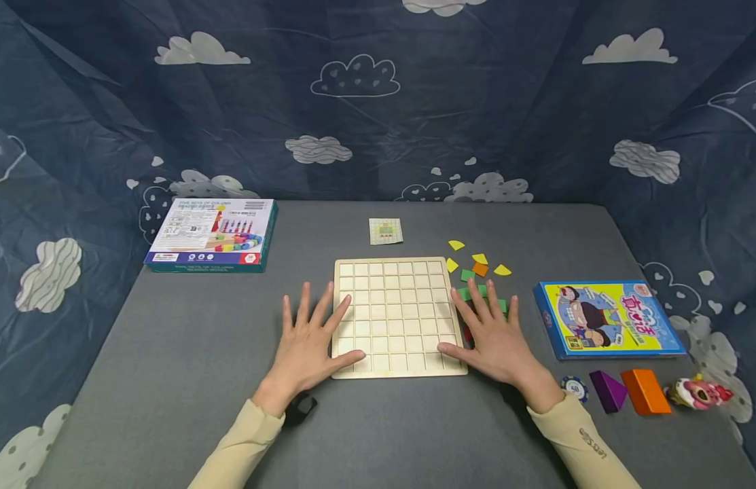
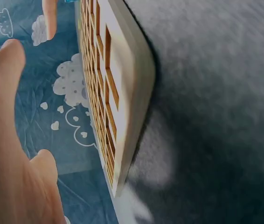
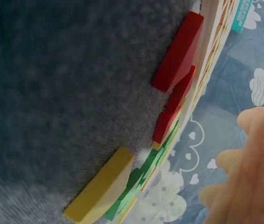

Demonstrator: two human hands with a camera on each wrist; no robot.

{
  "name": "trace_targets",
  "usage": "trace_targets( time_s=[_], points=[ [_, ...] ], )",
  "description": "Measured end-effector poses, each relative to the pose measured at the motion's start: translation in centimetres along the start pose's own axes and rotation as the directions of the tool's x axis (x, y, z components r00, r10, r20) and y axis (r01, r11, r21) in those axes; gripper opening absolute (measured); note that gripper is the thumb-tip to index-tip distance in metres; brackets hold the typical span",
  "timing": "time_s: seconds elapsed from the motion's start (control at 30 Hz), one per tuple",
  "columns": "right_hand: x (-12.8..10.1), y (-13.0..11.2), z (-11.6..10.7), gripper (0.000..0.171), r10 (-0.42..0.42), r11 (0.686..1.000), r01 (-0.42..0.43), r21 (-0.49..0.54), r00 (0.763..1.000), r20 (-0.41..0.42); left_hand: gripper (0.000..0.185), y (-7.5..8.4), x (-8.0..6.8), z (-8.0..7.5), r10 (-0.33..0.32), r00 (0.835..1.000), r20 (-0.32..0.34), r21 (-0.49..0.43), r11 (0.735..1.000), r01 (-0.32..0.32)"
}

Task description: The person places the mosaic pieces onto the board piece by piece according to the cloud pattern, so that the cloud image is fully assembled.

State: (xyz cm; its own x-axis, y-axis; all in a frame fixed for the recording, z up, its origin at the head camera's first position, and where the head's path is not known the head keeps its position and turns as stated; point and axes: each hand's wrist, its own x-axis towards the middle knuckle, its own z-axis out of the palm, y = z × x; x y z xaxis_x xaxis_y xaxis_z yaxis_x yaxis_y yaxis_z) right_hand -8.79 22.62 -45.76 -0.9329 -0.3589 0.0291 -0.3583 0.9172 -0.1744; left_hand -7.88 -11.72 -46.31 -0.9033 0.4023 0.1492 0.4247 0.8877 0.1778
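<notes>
A pale wooden board (image 1: 399, 373) with a raised square grid lies flat on the grey table. My left hand (image 1: 309, 343), fingers spread, is at the board's left edge, with the thumb over its lower left corner. On the opposite side my right hand (image 1: 494, 339) is spread too, its thumb over the right edge. Both hold nothing. Small yellow pieces (image 1: 456, 244), an orange piece (image 1: 480, 269) and green pieces (image 1: 467, 275) lie beyond the right hand, which partly hides some. The right wrist view shows red pieces (image 3: 181, 51) along the board's side and a yellow piece (image 3: 101, 186) nearer.
A small patterned card (image 1: 386, 231) lies behind the board. At the back left is a flat box (image 1: 209, 234); a blue-yellow box (image 1: 610, 319) lies right. In front of that are a chip (image 1: 574, 388), purple block (image 1: 608, 391), orange block (image 1: 646, 392) and figurine (image 1: 698, 393).
</notes>
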Motion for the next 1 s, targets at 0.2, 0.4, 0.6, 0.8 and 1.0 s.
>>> trace_targets(
  time_s=[0.2, 0.4, 0.6, 0.8, 1.0],
  points=[
    [0.1, 0.1, -0.1, 0.095, 0.003, 1.0, -0.003, 0.012, 1.0, -0.011, 0.095, 0.4, 0.0, 0.5, -0.01, 1.0, 0.012, -0.035, 0.999, 0.01],
    [0.2, 0.6, -0.3, 0.089, 0.01, 0.999, -0.008, 0.033, 0.998, -0.06, 0.101, 0.9, -0.6, 1.5, -0.038, 0.999, 0.035, -0.147, 0.988, 0.042],
    [0.6, 1.1, -0.9, 0.076, 0.029, 0.997, -0.02, 0.073, 0.992, -0.121, 0.119, 0.7, -0.9, 2.7, -0.054, 0.995, 0.089, -0.234, 0.969, 0.074],
    [1.3, 1.7, -1.6, 0.058, 0.072, 0.989, -0.052, 0.141, 0.988, -0.137, 0.123, 0.3, -1.2, 3.5, -0.052, 0.996, 0.073, -0.208, 0.976, 0.066],
    [3.0, 2.9, -2.9, 0.048, 0.107, 0.976, -0.081, 0.2, 0.987, -0.122, 0.123, 0.3, -1.1, 3.5, -0.048, 0.997, 0.055, -0.18, 0.982, 0.058]
  ],
)
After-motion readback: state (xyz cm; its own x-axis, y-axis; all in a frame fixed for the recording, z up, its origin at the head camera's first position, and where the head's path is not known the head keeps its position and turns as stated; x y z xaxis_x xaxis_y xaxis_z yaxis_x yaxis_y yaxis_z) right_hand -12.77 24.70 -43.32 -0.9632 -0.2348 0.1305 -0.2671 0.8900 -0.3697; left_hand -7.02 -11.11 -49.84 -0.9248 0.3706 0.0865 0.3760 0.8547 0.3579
